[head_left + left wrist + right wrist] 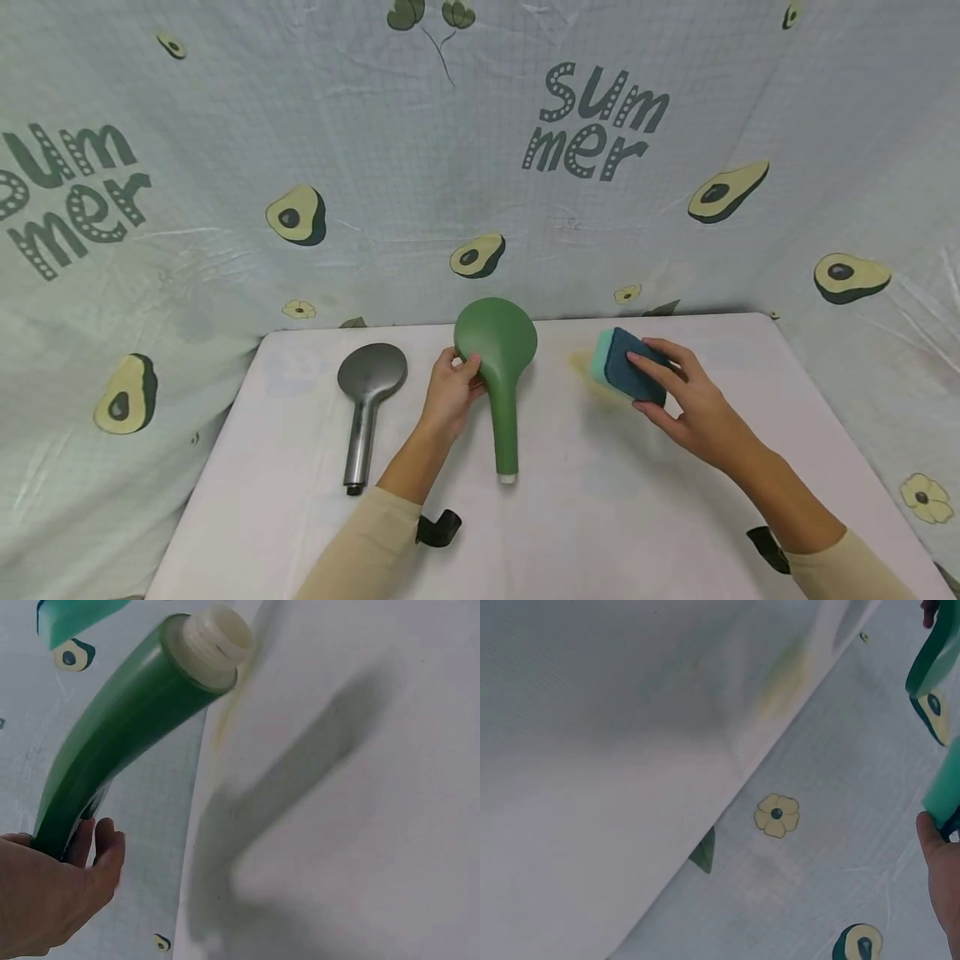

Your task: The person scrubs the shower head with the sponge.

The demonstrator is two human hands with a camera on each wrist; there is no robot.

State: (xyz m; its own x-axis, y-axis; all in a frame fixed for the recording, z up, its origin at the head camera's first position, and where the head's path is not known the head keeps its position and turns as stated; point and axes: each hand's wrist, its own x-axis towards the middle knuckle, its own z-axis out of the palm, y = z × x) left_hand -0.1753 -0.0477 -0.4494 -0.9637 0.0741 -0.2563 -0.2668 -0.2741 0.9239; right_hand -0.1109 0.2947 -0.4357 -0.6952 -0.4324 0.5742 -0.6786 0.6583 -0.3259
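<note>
In the head view my left hand (448, 390) grips a green shower head (497, 333) by the left edge of its round head, thumb on top. Its handle points toward me, and the left wrist view shows the white threaded end (217, 637) raised above the table. To the right, my right hand (693, 408) holds a sponge (633, 365), dark blue on one side and light green on the other, between thumb and fingers. The sponge is apart from the shower head. A grey shower head (371, 375) lies on the table left of my left hand.
The white table (570, 533) ends at the back against a hanging cloth (390, 167) printed with avocados and lettering. Cloth also hangs at both sides. A faint yellow patch (581, 363) shows on the table beside the sponge. Black straps (440, 528) are at both wrists.
</note>
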